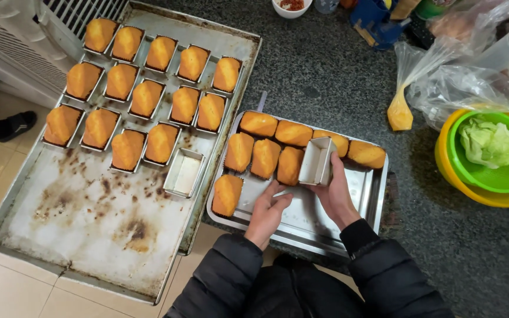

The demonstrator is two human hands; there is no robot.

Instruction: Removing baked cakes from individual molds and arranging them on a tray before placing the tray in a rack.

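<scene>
- The right hand gripped an empty tin, tipped above the small tray.
- The left hand, fingers loose and empty, rested nearer the tray's single cake.

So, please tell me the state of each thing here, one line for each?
Right hand: grip shut on small metal mould, tipped, empty.
Left hand: open, resting on steel tray.
Mould on baking sheet: empty.
Other moulds: filled with cakes.
Green colander: holds lettuce.
</scene>
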